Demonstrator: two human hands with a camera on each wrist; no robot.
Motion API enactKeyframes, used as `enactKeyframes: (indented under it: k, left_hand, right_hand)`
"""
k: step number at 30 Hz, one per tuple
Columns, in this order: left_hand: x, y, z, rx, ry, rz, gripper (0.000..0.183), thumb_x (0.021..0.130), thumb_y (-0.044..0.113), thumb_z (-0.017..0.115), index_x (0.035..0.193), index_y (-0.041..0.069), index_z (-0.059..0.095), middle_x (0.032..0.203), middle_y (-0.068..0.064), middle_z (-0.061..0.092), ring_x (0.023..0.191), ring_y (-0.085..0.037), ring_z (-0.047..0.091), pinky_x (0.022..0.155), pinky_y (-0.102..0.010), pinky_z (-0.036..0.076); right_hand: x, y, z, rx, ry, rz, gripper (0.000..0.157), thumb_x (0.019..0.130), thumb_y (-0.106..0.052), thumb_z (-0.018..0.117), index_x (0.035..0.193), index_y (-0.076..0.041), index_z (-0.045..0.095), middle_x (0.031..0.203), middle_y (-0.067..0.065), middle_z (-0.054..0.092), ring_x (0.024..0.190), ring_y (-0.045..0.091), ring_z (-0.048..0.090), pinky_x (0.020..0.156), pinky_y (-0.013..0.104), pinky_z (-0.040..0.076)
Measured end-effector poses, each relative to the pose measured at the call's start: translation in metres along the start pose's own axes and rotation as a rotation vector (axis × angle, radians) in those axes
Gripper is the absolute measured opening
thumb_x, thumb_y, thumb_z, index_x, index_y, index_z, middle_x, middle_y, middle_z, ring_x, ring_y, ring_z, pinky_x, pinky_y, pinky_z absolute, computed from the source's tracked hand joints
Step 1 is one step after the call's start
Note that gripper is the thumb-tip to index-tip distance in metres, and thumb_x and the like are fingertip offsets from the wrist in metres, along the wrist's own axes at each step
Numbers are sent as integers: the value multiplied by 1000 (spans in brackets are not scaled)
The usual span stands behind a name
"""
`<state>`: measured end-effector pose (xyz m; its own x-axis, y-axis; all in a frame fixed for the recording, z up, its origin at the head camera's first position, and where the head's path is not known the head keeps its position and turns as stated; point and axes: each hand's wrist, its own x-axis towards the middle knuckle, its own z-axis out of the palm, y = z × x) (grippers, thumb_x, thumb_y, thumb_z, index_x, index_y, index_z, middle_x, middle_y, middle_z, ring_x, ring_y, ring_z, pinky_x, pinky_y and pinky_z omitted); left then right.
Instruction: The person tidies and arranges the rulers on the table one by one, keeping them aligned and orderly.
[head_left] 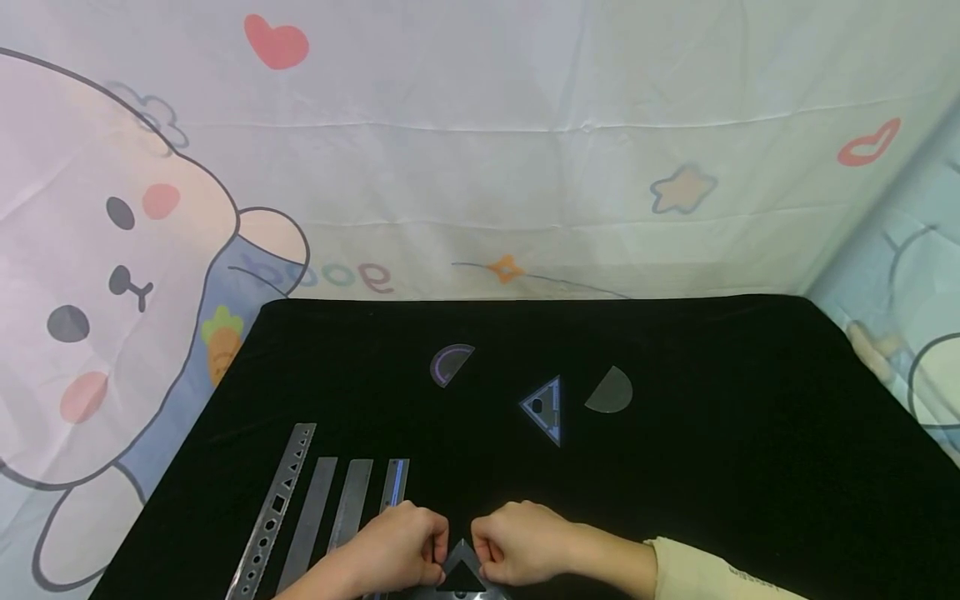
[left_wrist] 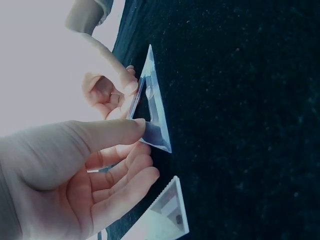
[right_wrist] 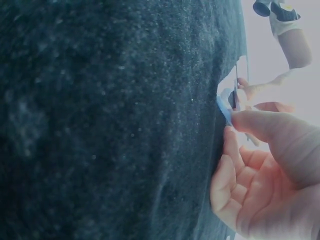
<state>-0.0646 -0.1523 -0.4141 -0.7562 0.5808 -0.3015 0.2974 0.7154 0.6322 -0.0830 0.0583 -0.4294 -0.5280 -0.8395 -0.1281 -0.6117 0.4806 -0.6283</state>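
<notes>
Both hands hold a clear plastic set square (head_left: 462, 550) low at the front of the table, its point toward the far side. My left hand (head_left: 397, 546) pinches its left side between thumb and fingers. On the opposite side, the right hand (head_left: 528, 546) grips the edge with thumb and curled fingers. Seen from the left wrist, the set square (left_wrist: 160, 112) stands tilted, with its triangular cut-out showing. Below the left hand in that view lies the end of a clear ruler (left_wrist: 167, 212) with a wavy edge.
Left of the hands several clear rulers lie side by side, including a stencil ruler (head_left: 287, 475) with shaped holes and one with a blue stripe (head_left: 396, 479). Farther back are a purple-marked protractor (head_left: 442, 364), a blue-edged set square (head_left: 555, 408) and another protractor (head_left: 611, 392) on black cloth (head_left: 712, 467).
</notes>
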Motion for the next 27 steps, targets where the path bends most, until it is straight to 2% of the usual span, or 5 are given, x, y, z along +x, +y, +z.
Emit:
enactKeyframes:
  k: [11,20,27]
  left_hand:
    - [2,0,5,119,51,28,21,67,7,70,68,18,53,51,14,46,44,3,42,41,-15,35]
    - [1,3,2,137,36,24,18,69,11,72,73,18,55,53,13,47,45,1,43,42,-16,36]
    - [3,6,-6,112,84,45,17,73,14,73,80,17,58,61,14,50,52,2,44,46,-16,39]
  right_hand:
    - [1,-3,2,-129,51,-10,14,77,-16,66,72,-19,54,57,-17,42,47,-7,37,41,9,32]
    - [0,1,3,-69,57,14,11,79,-16,66,76,-20,56,57,-17,43,46,-7,38,40,10,34]
    - [-1,6,2,0,99,6,8,80,-14,65,81,-19,58,58,-16,44,48,-7,40,43,11,36]
